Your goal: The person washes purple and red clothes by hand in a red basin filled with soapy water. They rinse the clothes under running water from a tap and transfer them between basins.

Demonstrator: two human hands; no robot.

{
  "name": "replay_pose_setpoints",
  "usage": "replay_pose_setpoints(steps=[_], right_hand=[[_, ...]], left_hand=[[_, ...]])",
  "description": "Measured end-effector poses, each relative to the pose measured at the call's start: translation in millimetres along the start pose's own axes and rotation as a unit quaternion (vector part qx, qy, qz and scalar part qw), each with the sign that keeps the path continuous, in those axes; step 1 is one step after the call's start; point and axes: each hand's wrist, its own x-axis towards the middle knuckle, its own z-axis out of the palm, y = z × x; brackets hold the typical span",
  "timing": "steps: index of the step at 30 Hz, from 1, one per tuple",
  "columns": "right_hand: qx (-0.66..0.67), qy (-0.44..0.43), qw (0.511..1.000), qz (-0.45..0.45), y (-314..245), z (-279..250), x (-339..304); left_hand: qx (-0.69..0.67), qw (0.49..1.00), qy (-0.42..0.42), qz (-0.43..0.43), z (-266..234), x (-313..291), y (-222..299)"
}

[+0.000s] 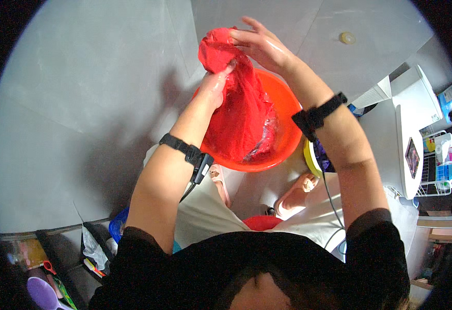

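A wet red cloth (244,113), possibly a garment, is drawn up from an orange-red basin (287,113). Its lower part lies bunched in the basin, where water glistens around it. My left hand (215,88) is closed on the cloth near its raised upper part, some fingers hidden by the fabric. At the top edge, my right hand (264,49) pinches the cloth between thumb and fingers, with one finger stretched away from it. Both hands look wet.
The basin stands between grey walls, in front of my feet in pink sandals (288,201). Close to its right is a yellow-rimmed tub (311,157) with dark purple contents. A white wire rack (435,175) holds bottles at the right. A purple scoop (42,293) lies at the lower left.
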Motion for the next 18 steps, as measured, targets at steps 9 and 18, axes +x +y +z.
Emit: replay_pose_setpoints(steps=[9, 18], right_hand=[[-0.391, 0.045, 0.898, 0.195, 253.1, -2.4, -110.9], [-0.167, 0.233, 0.954, 0.086, 192.2, -26.9, 7.5]], left_hand=[[-0.179, 0.983, -0.022, -0.031, 26.1, -2.0, 48.6], [-0.282, 0.91, -0.299, 0.058, -8.7, -32.6, 117.9]])
